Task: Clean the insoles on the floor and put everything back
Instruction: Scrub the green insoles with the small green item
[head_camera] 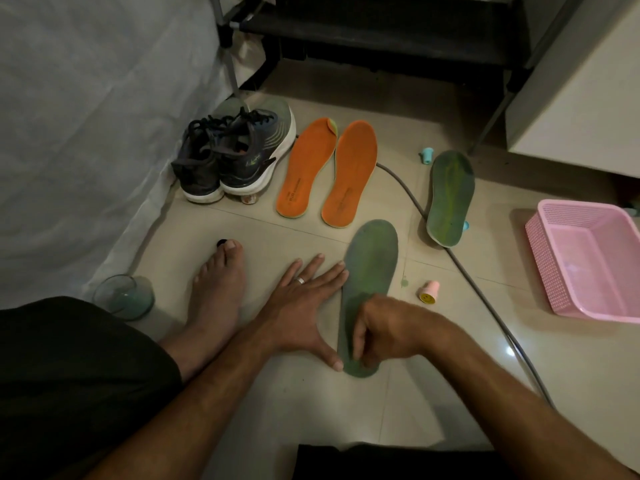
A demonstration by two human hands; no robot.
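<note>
A green insole (370,271) lies flat on the tiled floor in front of me. My left hand (304,306) lies spread on the floor with its fingertips and thumb against the insole's left edge. My right hand (384,330) has its fingers curled down onto the insole's heel end; whether it holds anything is hidden. A second green insole (450,197) lies farther right, propped over a grey hose. Two orange insoles (329,171) lie side by side behind. A pair of dark running shoes (232,157) stands at the left.
A pink plastic basket (588,261) sits at the right. A grey hose (485,285) crosses the floor. A small pink bottle (428,291), a teal cap (426,156), a glass (123,297) and my bare foot (216,292) are nearby. A dark rack stands behind.
</note>
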